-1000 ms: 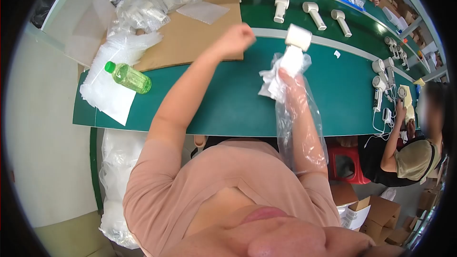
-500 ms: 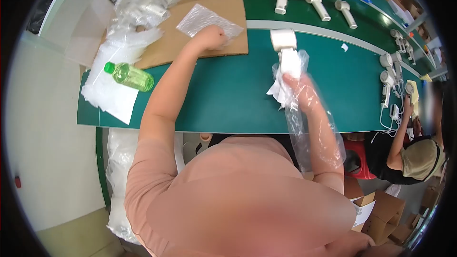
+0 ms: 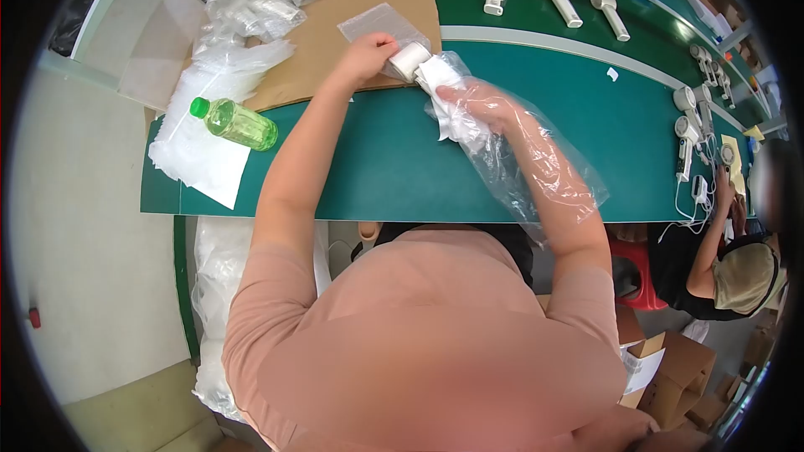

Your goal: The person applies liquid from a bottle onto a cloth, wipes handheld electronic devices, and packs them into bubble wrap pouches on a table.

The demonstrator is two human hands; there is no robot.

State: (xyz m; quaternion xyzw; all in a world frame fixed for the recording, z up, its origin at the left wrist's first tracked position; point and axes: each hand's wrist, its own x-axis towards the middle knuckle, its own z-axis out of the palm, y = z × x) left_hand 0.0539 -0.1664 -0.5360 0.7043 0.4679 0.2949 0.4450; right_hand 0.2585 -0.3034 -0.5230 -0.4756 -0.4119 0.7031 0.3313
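Note:
My right hand (image 3: 476, 102) reaches through a long clear plastic bag (image 3: 523, 172) that hangs back along the forearm. It is closed around the handle of a white handheld device (image 3: 410, 60), with crumpled white tissue-like sheet (image 3: 452, 121) bunched about the handle. The device's broad head points up and left, beside my left hand. Fingers pinched together, my left hand (image 3: 368, 56) grips the edge of a small clear pouch (image 3: 381, 23) over the cardboard. The device's head overlaps the pouch's lower right end; whether it is inside, I cannot tell.
A cardboard sheet (image 3: 314, 75) lies on the green table (image 3: 377, 176), with a heap of clear bags (image 3: 251, 12) behind. A green bottle (image 3: 243, 125) rests on white sheets (image 3: 197, 163). Several similar devices (image 3: 559, 2) lie farther back. At right, a person (image 3: 741, 280) handles another.
My right hand has carried the device left and up to my left hand, tilting its head leftward. My left hand has lifted the pouch's edge slightly, and the pouch has shifted.

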